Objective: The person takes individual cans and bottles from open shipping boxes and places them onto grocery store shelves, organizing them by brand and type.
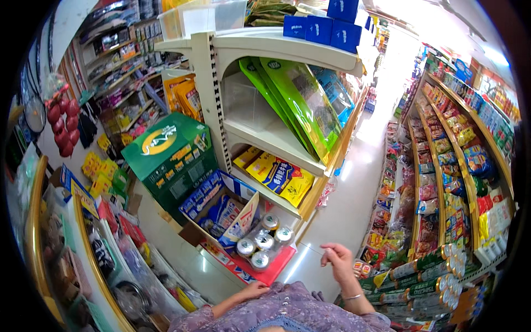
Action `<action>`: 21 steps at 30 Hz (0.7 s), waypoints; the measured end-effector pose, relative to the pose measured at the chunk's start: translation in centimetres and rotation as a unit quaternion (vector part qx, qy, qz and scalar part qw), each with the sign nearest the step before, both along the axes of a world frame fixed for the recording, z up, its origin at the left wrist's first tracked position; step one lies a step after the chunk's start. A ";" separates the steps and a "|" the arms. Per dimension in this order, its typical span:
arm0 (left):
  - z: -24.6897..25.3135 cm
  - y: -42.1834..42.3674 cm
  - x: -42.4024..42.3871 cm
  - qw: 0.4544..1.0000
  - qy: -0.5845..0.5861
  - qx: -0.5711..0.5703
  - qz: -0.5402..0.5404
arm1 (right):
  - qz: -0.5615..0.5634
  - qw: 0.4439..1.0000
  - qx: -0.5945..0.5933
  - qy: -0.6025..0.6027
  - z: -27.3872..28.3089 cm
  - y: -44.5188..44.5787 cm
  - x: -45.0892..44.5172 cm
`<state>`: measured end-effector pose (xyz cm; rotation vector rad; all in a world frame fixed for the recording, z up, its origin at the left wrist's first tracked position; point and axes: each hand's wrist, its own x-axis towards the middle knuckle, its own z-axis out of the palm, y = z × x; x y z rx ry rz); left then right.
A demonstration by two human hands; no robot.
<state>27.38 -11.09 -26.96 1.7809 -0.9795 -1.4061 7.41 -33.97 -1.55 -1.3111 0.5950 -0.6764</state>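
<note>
My left hand (255, 289) is low in the picture, at the front edge of a red box or sheet (282, 261); whether its fingers grip that edge cannot be told. On the red surface stands a shrink-wrapped pack of cans (264, 240). Behind the cans is an open display carton (250, 213) with blue packets (226, 216) inside. My right hand (337, 259) is raised over the aisle to the right, fingers partly bent and apart, nothing in it, a bracelet at the wrist. Beyond the carton stands a large green box (170, 153).
A shelf end (274, 159) ahead holds yellow packets (278, 176) and tall green packages (298, 103), with blue boxes (319, 29) on top. Stacked canned drinks (423, 286) stand close at my right, before snack shelves (452, 166). A gold-edged shelf (97, 265) lines the left. Tiled floor (352, 178) runs between.
</note>
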 end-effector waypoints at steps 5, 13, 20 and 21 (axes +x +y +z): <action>-3.9 2.7 2.6 0.992 -0.032 -0.070 -0.096 | 0.037 0.950 -0.259 -0.169 18.5 5.3 -0.5; -2.7 2.6 1.8 0.983 -0.035 -0.006 -0.179 | 0.426 0.718 -0.460 -0.302 34.2 9.5 -3.7; -1.0 0.4 -0.8 0.980 -0.040 0.008 -0.196 | 0.323 0.627 -0.578 -0.409 33.7 9.7 -6.4; -0.1 -0.6 -1.6 0.979 -0.050 0.017 -0.199 | 0.313 0.628 -0.588 -0.403 34.0 9.4 -7.0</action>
